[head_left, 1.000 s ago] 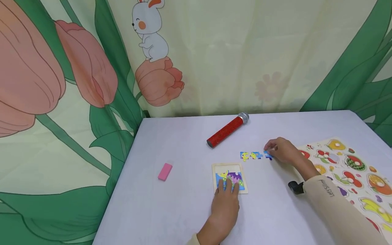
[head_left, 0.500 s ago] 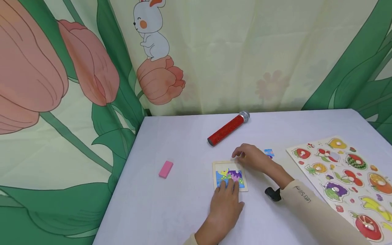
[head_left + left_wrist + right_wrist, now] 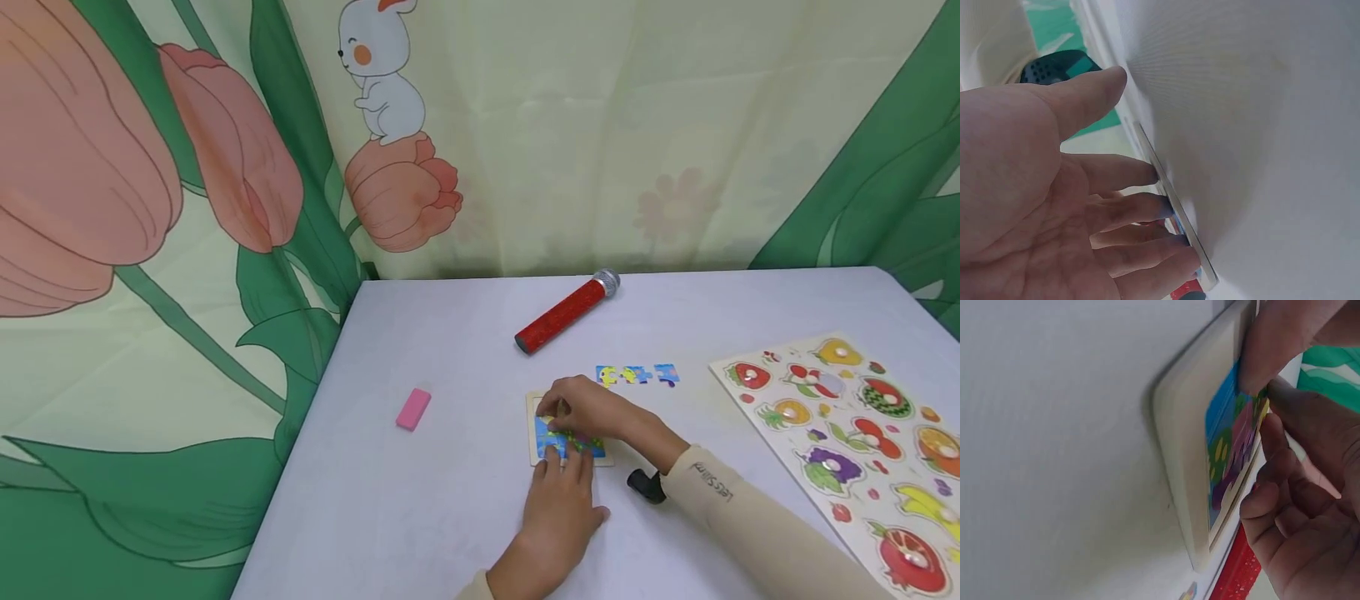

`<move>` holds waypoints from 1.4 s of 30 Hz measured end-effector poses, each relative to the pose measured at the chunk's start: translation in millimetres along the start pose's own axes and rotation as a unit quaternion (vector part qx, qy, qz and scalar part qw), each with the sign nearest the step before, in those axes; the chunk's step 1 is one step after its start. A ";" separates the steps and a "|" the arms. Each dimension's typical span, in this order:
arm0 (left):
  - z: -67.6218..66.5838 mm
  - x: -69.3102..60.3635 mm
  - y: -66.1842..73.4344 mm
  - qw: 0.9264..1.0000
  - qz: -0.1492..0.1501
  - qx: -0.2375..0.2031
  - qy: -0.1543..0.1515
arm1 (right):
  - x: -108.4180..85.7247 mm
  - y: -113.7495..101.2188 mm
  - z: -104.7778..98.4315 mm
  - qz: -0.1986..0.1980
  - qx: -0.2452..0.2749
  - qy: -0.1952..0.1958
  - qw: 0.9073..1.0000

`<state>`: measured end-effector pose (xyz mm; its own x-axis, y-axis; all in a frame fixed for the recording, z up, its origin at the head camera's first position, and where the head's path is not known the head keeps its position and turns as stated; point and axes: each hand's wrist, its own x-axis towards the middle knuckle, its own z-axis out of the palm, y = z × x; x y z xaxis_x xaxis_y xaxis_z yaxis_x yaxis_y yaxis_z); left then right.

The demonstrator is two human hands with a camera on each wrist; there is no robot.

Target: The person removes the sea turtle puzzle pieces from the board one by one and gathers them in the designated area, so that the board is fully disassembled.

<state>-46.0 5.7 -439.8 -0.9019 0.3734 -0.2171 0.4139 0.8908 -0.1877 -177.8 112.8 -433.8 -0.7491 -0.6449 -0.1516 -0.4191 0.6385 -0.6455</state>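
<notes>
- Probably best: brace the tray [image 3: 1185, 428] with the left hand [image 3: 555, 517], line up tabs, press flat.
- Left: fingers extended, thumb apart, fingertips on the tray's near side.
- Right hand [image 3: 596, 408]: fingers bent over tray's far left; can't tell whether it pinches anything.
- Tray, on the table [image 3: 450, 500], holds joined puzzle pieces [image 3: 1225, 450]; three loose pieces [image 3: 636, 375] lie beyond it, outside.

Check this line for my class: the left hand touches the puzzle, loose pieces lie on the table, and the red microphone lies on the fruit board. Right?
Not quite: the microphone lies directly on the table, apart from the fruit board, as the head view shows. The rest stands: the left hand touches the puzzle, and loose pieces lie on the table.
</notes>
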 end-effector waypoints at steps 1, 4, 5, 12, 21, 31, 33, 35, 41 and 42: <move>-0.2 0.0 0.0 1.000 0.000 0.001 0.001 | 0.0 -0.3 0.1 -0.004 0.002 0.000 1.000; -0.8 -0.1 -0.7 1.000 -0.001 0.008 0.006 | 0.6 -0.1 1.5 -0.009 0.010 0.001 1.000; -0.8 -0.4 -1.0 1.000 -0.001 0.011 0.009 | 0.5 -0.1 2.1 -0.009 0.014 0.001 1.000; -1.0 -2.8 -5.0 1.000 -0.014 -0.013 0.010 | -0.3 -2.0 10.3 -0.027 0.044 0.018 0.999; 1.6 -0.9 -6.6 1.000 -0.003 -0.019 0.011 | -9.6 2.2 10.9 -0.017 0.096 0.072 0.993; -0.5 2.8 -2.6 0.998 -0.015 -0.058 -0.027 | -31.0 34.2 -34.6 0.054 0.086 0.134 0.986; -0.3 2.3 -1.7 0.998 -0.016 -0.052 -0.021 | -37.5 40.9 -41.7 0.071 0.075 0.128 0.986; -0.2 2.1 -1.2 0.999 -0.017 -0.047 -0.014 | -43.0 46.4 -46.0 0.087 0.066 0.116 0.987; -1.3 2.1 -0.7 0.999 -0.019 -0.048 -0.015 | -47.7 56.1 -45.9 0.109 0.066 0.092 0.988; -1.3 1.8 -0.6 0.998 -0.019 -0.050 -0.015 | -47.4 56.7 -45.1 0.109 0.064 0.095 0.987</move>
<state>-48.0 6.3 -438.8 -0.9116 0.3327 -0.2415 0.3642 0.9260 -0.0990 -189.2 198.6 -429.4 -0.9026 -0.3987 -0.1623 -0.1769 0.6873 -0.7045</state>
